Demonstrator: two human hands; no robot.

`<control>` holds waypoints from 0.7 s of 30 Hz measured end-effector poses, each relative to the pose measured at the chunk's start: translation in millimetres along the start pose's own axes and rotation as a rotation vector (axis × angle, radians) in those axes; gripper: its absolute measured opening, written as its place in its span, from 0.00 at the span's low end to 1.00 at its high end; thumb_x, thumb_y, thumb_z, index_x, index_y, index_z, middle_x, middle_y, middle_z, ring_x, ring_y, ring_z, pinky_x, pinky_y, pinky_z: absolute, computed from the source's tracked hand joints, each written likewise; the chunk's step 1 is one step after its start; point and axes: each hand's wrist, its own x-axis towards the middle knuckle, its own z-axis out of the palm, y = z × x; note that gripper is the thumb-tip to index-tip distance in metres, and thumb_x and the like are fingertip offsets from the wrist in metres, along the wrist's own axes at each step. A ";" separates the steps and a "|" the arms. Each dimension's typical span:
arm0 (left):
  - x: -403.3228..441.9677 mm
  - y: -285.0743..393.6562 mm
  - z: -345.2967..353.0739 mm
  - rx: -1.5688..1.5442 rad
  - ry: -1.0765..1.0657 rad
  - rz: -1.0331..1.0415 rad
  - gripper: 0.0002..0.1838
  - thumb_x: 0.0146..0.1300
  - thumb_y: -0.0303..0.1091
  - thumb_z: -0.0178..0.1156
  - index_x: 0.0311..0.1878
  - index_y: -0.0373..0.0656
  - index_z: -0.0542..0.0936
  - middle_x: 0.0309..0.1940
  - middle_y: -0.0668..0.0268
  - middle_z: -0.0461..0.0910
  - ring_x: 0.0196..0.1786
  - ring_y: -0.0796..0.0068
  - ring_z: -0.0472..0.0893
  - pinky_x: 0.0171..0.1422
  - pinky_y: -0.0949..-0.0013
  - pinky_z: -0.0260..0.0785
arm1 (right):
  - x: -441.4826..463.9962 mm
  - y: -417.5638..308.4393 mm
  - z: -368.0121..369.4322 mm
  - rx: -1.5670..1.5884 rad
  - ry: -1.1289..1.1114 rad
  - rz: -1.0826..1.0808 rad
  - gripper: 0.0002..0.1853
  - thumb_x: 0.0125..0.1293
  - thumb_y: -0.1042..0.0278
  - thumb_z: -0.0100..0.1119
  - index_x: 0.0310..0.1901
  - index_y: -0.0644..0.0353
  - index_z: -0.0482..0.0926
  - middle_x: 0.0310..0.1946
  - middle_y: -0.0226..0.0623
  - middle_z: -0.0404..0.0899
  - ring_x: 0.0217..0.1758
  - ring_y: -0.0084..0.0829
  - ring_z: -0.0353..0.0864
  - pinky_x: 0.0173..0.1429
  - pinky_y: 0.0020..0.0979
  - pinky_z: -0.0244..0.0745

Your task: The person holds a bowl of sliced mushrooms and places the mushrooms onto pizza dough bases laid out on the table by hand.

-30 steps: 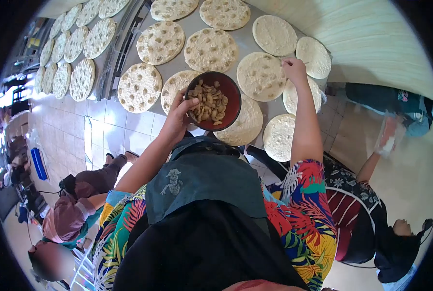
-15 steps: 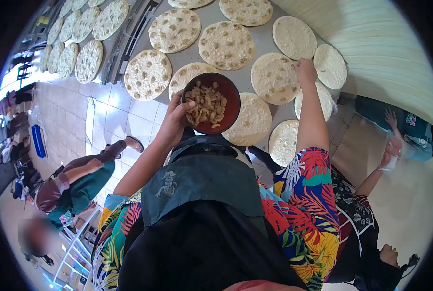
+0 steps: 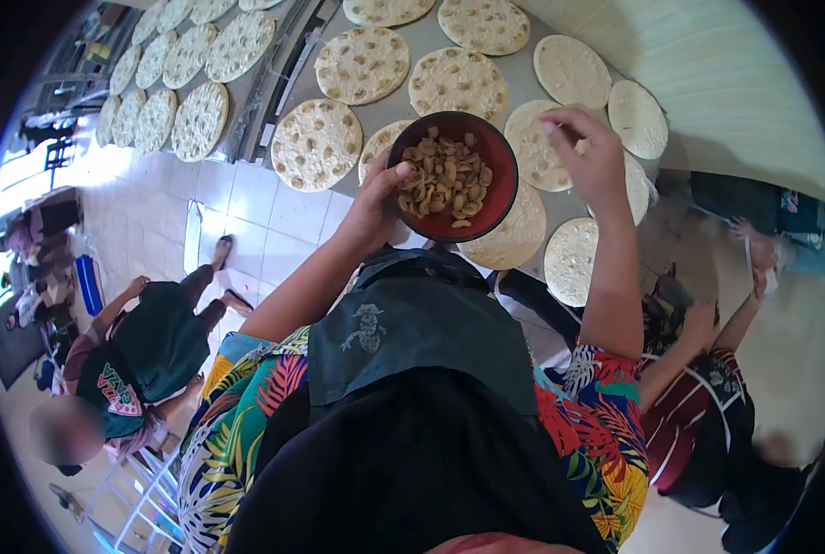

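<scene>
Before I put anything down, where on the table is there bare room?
Only narrow patches of table show: one among the four uppermost rounds, another between the bowl and the right forearm. It's crowded around the right hand, where rounds lie close together. Neither patch looks wide enough for the bowl.

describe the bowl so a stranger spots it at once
Find the grey table of pale dough rounds. By its near side, the left grip holds the bowl. Its red inside, dark rim and heaped brownish slices set it apart from the flat rounds.
</scene>
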 end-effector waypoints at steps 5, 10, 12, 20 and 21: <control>-6.1 0.5 4.2 -0.005 -0.070 -0.013 0.34 0.65 0.49 0.57 0.68 0.41 0.59 0.62 0.59 0.67 0.65 0.65 0.68 0.68 0.59 0.62 | -32.0 -55.9 30.4 -0.085 -0.174 -0.251 0.08 0.59 0.78 0.57 0.40 0.64 0.80 0.34 0.41 0.80 0.34 0.36 0.79 0.40 0.32 0.74; -18.1 10.3 10.4 0.096 -0.139 0.085 0.34 0.66 0.52 0.56 0.67 0.41 0.60 0.62 0.58 0.67 0.65 0.65 0.69 0.66 0.57 0.63 | -49.0 -64.2 53.6 -0.466 -0.188 -0.208 0.09 0.55 0.78 0.56 0.39 0.65 0.77 0.35 0.46 0.77 0.39 0.47 0.79 0.46 0.42 0.74; -21.5 12.0 12.0 0.133 -0.126 0.124 0.33 0.65 0.51 0.57 0.67 0.42 0.60 0.60 0.61 0.68 0.63 0.67 0.69 0.63 0.59 0.66 | -51.5 -67.2 59.4 -0.523 -0.209 -0.194 0.08 0.55 0.77 0.56 0.38 0.65 0.77 0.36 0.46 0.77 0.41 0.47 0.78 0.47 0.42 0.74; -43.7 26.7 3.1 0.146 -0.223 0.200 0.31 0.67 0.51 0.55 0.66 0.45 0.61 0.58 0.63 0.69 0.61 0.71 0.71 0.60 0.60 0.69 | -64.6 -113.0 87.6 -0.470 -0.023 -0.370 0.13 0.53 0.69 0.62 0.41 0.61 0.77 0.40 0.40 0.75 0.50 0.42 0.75 0.52 0.39 0.73; -45.9 28.4 -0.3 0.143 -0.271 0.205 0.30 0.68 0.51 0.54 0.66 0.45 0.61 0.58 0.63 0.69 0.61 0.71 0.71 0.60 0.60 0.69 | -65.1 -118.3 94.2 -0.453 -0.027 -0.478 0.14 0.53 0.68 0.63 0.43 0.60 0.77 0.40 0.37 0.75 0.51 0.41 0.74 0.53 0.40 0.72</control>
